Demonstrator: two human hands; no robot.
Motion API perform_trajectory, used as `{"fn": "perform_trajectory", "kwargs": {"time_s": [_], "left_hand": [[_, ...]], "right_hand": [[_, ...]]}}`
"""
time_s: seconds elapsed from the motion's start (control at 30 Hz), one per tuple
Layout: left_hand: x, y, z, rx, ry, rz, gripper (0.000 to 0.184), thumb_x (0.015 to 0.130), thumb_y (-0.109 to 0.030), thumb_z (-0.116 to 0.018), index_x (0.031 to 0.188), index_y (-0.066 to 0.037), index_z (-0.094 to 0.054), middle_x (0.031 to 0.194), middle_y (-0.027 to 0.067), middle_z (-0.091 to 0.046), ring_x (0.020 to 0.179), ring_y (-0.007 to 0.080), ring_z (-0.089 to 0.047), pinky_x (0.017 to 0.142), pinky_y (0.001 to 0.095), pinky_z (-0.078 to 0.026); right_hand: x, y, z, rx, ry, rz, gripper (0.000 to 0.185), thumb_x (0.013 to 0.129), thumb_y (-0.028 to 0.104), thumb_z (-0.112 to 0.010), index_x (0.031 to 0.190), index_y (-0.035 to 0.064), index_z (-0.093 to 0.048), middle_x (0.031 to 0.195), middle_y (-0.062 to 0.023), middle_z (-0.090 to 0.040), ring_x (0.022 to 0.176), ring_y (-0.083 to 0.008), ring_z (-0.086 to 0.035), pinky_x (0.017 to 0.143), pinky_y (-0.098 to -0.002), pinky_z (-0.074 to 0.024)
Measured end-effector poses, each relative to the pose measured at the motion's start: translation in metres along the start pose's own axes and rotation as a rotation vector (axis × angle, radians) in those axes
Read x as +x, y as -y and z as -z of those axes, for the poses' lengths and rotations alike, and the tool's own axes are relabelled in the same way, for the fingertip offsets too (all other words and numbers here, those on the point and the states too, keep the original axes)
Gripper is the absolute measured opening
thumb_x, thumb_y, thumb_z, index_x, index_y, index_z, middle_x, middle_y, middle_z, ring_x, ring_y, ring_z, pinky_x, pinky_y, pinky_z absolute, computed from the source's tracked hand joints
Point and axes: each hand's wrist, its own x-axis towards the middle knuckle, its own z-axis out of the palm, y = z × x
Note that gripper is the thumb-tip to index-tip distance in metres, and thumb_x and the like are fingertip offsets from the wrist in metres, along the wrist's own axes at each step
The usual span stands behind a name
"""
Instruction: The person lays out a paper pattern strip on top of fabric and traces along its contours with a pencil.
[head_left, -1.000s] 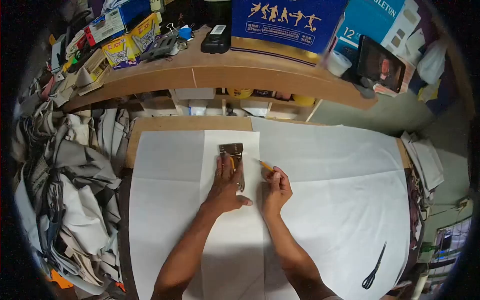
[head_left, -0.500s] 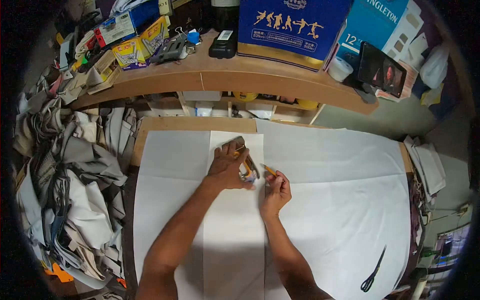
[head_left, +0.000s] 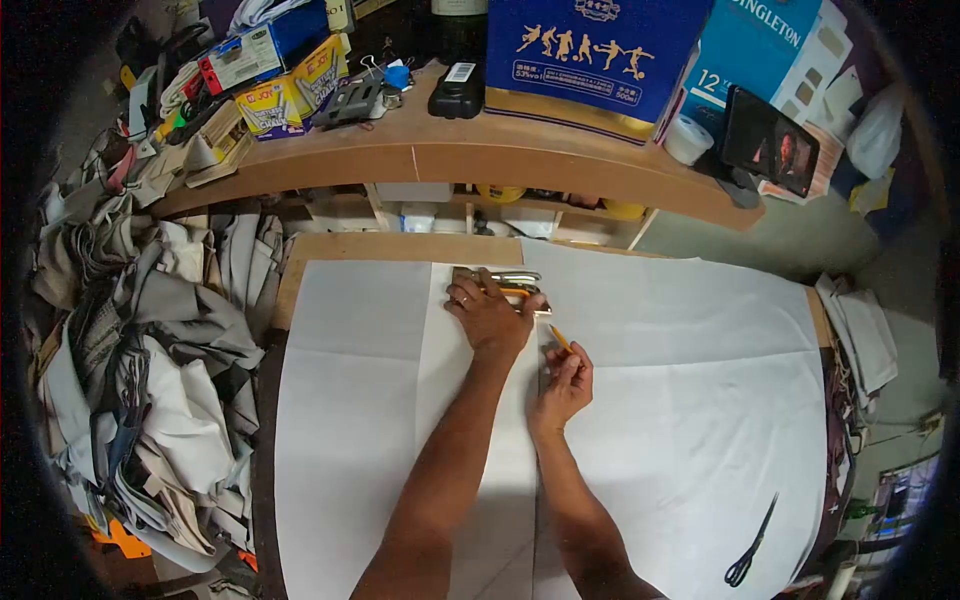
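My left hand (head_left: 492, 322) is wrapped over a shiny metal tool with an orange part (head_left: 515, 280); its kind is hard to tell because the fingers cover much of it. That tool rests across the top end of a cream strip (head_left: 450, 340). Just below and to the right, my right hand (head_left: 565, 388) grips a yellow-orange pencil (head_left: 561, 338), its tip pointing up and left near the strip's right edge. Beneath both hands spreads a large pale grey-white cloth (head_left: 680, 430), with the strip lying on it lengthwise.
Black-handled scissors (head_left: 745, 560) lie on the cloth at lower right. Piled fabric scraps (head_left: 185, 400) crowd the left side. Behind, a wooden shelf (head_left: 450, 165) carries a blue box (head_left: 590, 60), chalk boxes (head_left: 270, 110) and a phone (head_left: 770, 140). Folded cloth (head_left: 860, 335) hangs at right.
The metal tool has turned from slanting to lying nearly crosswise at the strip's top, moved by my left hand up and to the right. The pencil in my right hand has shifted slightly right.
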Motion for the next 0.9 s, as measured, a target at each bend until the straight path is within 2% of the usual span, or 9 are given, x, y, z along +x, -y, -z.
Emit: {"fn": "perform_trajectory", "kwargs": {"time_s": [0.13, 0.27, 0.47, 0.57, 0.6, 0.63, 0.77, 0.83, 0.9], "left_hand": [[0.004, 0.007, -0.003, -0.004, -0.05, -0.009, 0.105, 0.091, -0.077, -0.057, 0.156, 0.003, -0.041, 0.148, 0.0371, -0.035, 0.138, 0.052, -0.035, 0.113, 0.0648, -0.03], [0.004, 0.018, -0.001, -0.015, -0.045, -0.054, 0.104, 0.091, -0.076, -0.058, 0.156, 0.004, -0.041, 0.149, 0.037, -0.035, 0.139, 0.0527, -0.034, 0.113, 0.0655, -0.03], [0.003, 0.027, 0.012, -0.067, 0.06, -0.102, 0.102, 0.093, -0.073, -0.058, 0.157, 0.005, -0.039, 0.156, 0.0386, -0.032, 0.147, 0.0562, -0.026, 0.122, 0.066, -0.019], [-0.006, 0.028, -0.005, -0.084, -0.026, -0.067, 0.094, 0.098, -0.066, -0.055, 0.157, 0.005, -0.039, 0.16, 0.0381, -0.029, 0.152, 0.0546, -0.022, 0.125, 0.0661, -0.013], [-0.009, 0.032, -0.014, -0.098, -0.096, -0.121, 0.09, 0.099, -0.062, -0.056, 0.157, 0.005, -0.04, 0.159, 0.0377, -0.03, 0.153, 0.0545, -0.022, 0.125, 0.0665, -0.014], [-0.011, 0.034, -0.016, -0.111, -0.166, -0.174, 0.087, 0.1, -0.059, -0.058, 0.156, 0.005, -0.04, 0.159, 0.0373, -0.031, 0.153, 0.0545, -0.022, 0.125, 0.067, -0.014], [-0.017, 0.045, -0.006, -0.203, -0.176, -0.217, 0.082, 0.1, -0.057, -0.056, 0.155, 0.003, -0.044, 0.16, 0.0366, -0.033, 0.155, 0.0521, -0.023, 0.127, 0.0644, -0.012], [-0.015, 0.043, 0.001, -0.185, -0.152, -0.193, 0.085, 0.099, -0.059, -0.056, 0.155, 0.004, -0.044, 0.159, 0.0359, -0.035, 0.154, 0.0521, -0.024, 0.127, 0.0643, -0.013], [-0.013, 0.035, 0.019, -0.162, -0.03, -0.111, 0.086, 0.096, -0.057, -0.058, 0.155, 0.004, -0.045, 0.161, 0.031, -0.035, 0.154, 0.0507, -0.024, 0.126, 0.0613, -0.017]], "right_hand": [[0.002, 0.0, 0.003, -0.034, 0.0, -0.026, 0.033, 0.112, 0.025, -0.056, 0.128, -0.003, -0.062, 0.107, -0.0087, -0.069, 0.094, -0.0153, -0.066, 0.089, -0.0311, -0.0548], [0.002, 0.001, 0.0, -0.035, 0.027, 0.007, 0.032, 0.113, 0.023, -0.055, 0.128, -0.004, -0.062, 0.108, -0.0088, -0.068, 0.094, -0.0153, -0.066, 0.088, -0.0306, -0.0554], [0.003, -0.003, 0.002, -0.041, 0.04, -0.005, 0.03, 0.113, 0.021, -0.054, 0.127, -0.0041, -0.063, 0.109, -0.0088, -0.067, 0.094, -0.0158, -0.066, 0.09, -0.0326, -0.0563], [0.002, -0.004, 0.004, -0.04, 0.053, -0.02, 0.03, 0.113, 0.021, -0.055, 0.125, -0.0042, -0.063, 0.108, -0.0088, -0.068, 0.095, -0.0165, -0.065, 0.091, -0.0327, -0.056], [0.002, -0.004, 0.004, -0.036, 0.047, -0.028, 0.03, 0.112, 0.022, -0.056, 0.124, -0.0046, -0.064, 0.107, -0.0088, -0.069, 0.096, -0.0169, -0.065, 0.091, -0.0321, -0.0555], [0.004, -0.003, 0.004, -0.079, 0.057, -0.016, 0.028, 0.112, 0.019, -0.056, 0.122, -0.0049, -0.064, 0.103, -0.0087, -0.069, 0.091, -0.0163, -0.065, 0.085, -0.031, -0.0555], [0.014, 0.003, 0.002, 0.161, 0.061, -0.202, 0.024, 0.112, 0.017, -0.055, 0.12, -0.0041, -0.063, 0.102, -0.0093, -0.066, 0.089, -0.0171, -0.063, 0.085, -0.0323, -0.0554], [0.025, 0.005, -0.001, -0.023, 0.088, -0.103, 0.026, 0.109, 0.018, -0.062, 0.117, -0.0062, -0.066, 0.106, -0.0085, -0.067, 0.093, -0.0159, -0.062, 0.085, -0.0306, -0.0539], [0.026, 0.033, -0.034, -0.234, 0.23, 0.071, 0.026, 0.107, 0.018, -0.065, 0.116, -0.0064, -0.07, 0.106, -0.0087, -0.071, 0.097, -0.0156, -0.065, 0.087, -0.0301, -0.0538]]}}
